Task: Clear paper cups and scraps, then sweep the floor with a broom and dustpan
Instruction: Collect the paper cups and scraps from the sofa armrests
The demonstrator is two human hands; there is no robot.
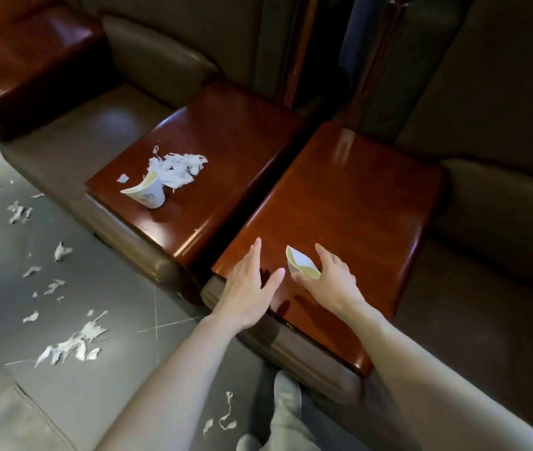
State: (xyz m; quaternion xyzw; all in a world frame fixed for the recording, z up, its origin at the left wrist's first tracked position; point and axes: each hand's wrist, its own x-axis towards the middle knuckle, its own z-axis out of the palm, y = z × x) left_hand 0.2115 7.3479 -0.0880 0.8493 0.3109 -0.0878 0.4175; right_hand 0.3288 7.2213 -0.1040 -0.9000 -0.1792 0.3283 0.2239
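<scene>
My right hand [330,281] grips a squashed paper cup [300,263] over the near end of the right wooden tabletop [356,203]. My left hand [247,288] lies flat beside it, fingers straight, over the same tabletop's left edge. On the left wooden tabletop [213,138] a second crumpled paper cup [146,192] lies on its side next to a heap of torn paper scraps [175,169]. More white scraps [73,343] are scattered over the grey tiled floor at the left. No broom or dustpan is in view.
Dark leather sofa seats [92,131] flank the two tabletops, another one [486,288] at the right. A third reddish tabletop [27,50] stands at the far left. My shoe [287,392] is on the floor below the near tabletop.
</scene>
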